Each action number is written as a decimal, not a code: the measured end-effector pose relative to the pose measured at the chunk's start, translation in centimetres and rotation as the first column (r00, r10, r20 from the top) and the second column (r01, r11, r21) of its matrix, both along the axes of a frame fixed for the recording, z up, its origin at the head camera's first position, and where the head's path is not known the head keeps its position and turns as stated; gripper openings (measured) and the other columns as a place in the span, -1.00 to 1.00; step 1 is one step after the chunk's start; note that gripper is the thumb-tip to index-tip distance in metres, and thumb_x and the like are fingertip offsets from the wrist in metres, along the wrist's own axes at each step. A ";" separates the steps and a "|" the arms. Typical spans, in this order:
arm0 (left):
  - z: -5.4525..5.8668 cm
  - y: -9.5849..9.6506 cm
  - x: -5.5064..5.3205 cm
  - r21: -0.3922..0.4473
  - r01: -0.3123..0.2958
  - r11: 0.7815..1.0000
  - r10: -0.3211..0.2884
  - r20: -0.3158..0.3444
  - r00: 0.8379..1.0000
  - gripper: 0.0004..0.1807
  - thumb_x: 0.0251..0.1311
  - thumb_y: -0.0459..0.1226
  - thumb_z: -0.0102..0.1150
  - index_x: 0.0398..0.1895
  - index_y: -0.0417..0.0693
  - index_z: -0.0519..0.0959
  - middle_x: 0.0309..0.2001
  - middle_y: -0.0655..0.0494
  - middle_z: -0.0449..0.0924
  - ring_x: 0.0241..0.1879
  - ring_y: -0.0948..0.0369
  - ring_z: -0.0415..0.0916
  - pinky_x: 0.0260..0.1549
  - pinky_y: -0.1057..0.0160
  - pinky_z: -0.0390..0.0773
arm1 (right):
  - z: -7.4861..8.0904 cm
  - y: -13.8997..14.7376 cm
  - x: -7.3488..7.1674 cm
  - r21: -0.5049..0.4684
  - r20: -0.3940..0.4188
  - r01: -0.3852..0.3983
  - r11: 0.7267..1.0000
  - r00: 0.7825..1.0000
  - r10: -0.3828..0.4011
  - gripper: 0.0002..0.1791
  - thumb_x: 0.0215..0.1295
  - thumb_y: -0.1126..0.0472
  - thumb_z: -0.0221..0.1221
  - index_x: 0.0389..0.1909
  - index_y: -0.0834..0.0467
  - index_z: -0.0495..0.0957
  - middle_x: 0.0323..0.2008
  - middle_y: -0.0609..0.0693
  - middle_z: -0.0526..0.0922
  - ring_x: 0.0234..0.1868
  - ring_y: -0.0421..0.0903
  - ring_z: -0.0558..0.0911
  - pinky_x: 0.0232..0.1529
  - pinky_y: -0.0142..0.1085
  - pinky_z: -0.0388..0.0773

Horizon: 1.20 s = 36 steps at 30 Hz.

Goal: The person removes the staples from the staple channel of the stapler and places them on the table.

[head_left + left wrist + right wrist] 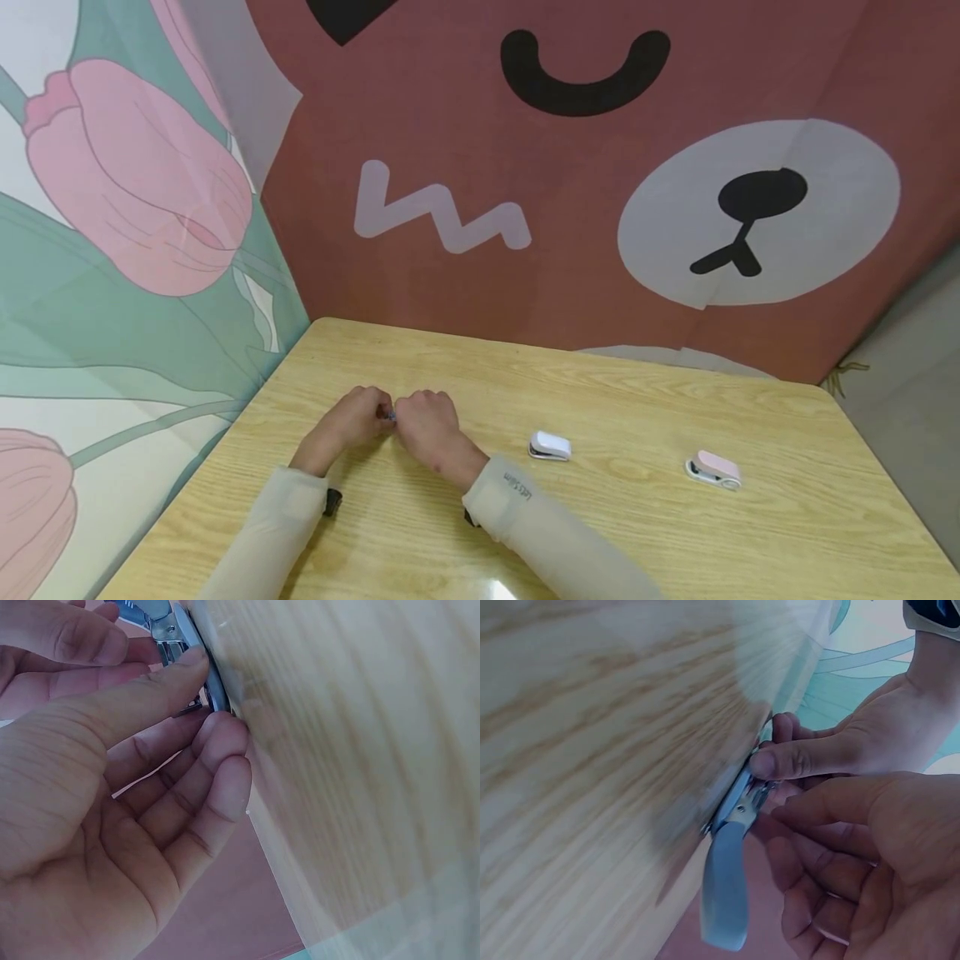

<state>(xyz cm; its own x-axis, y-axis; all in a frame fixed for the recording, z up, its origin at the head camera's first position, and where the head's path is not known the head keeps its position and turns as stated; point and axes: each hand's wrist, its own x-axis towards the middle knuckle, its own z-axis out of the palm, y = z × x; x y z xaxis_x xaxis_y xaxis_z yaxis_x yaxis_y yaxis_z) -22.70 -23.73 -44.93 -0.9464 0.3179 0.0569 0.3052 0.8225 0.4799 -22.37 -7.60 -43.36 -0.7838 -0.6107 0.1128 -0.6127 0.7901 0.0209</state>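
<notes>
A small blue-grey stapler (726,892) is swung open, its handle standing away from the metal magazine. My left hand (352,421) holds it by the base, thumb on one side and bent fingers on the other, as the left wrist view shows. Close against it is my right hand (431,429), its thumb and bent fingers beside the metal part in the right wrist view. Whether those fingertips pinch anything is hidden. From the head view only a sliver of the stapler (391,415) shows between both hands.
On the wooden table (615,533), a white stapler (551,446) lies right of my hands. Farther right is a pink-topped stapler (714,468). A printed bear curtain (570,283) hangs behind the table, and a tulip-patterned one (142,183) at its left.
</notes>
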 end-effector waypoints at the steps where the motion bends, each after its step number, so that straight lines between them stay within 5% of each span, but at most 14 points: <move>1: 0.0 0.0 0.0 -0.002 -0.002 1.000 0.002 0.000 1.000 -0.74 0.20 -0.40 0.43 -0.59 -0.07 0.57 -0.59 0.24 0.48 -0.54 0.27 0.37 -0.46 0.22 0.43 | 0.0 -0.1 0.1 0.000 0.002 0.003 1.000 1.000 -0.003 -0.63 0.48 0.08 0.25 -0.60 -0.01 0.52 -0.65 -0.12 0.49 -0.57 -0.17 0.48 -0.46 -0.26 0.47; 11: 0.0 -0.1 -0.1 -0.009 0.000 1.000 0.000 -0.006 1.000 -0.69 0.18 -0.48 0.38 -0.60 -0.05 0.51 -0.61 0.22 0.38 -0.58 0.26 0.28 -0.53 0.25 0.33 | 0.0 -0.6 0.5 -0.009 -0.026 0.005 1.000 1.000 -0.005 -0.74 0.46 0.18 0.24 -0.50 -0.05 0.61 -0.61 -0.11 0.55 -0.55 -0.14 0.53 -0.57 -0.28 0.42; 22: -0.5 -0.1 -0.4 -0.001 -0.011 1.000 0.011 -0.002 1.000 -0.74 0.19 -0.43 0.41 -0.58 -0.05 0.57 -0.60 0.23 0.44 -0.54 0.25 0.35 -0.45 0.21 0.42 | -0.2 -0.2 -0.2 -0.106 0.038 0.005 0.994 0.999 -0.001 -0.64 0.45 0.23 0.24 -0.61 -0.02 0.52 -0.62 -0.13 0.54 -0.54 -0.19 0.53 -0.56 -0.30 0.49; 36: -0.6 -0.2 -0.3 0.002 -0.024 1.000 0.024 0.022 0.999 -0.73 0.22 -0.45 0.39 -0.57 -0.04 0.57 -0.60 0.22 0.44 -0.54 0.23 0.34 -0.46 0.21 0.40 | -0.2 -0.5 -0.5 -0.101 0.082 0.020 0.995 0.997 -0.012 -0.64 0.46 0.18 0.23 -0.61 0.00 0.50 -0.61 -0.12 0.52 -0.54 -0.19 0.52 -0.57 -0.28 0.49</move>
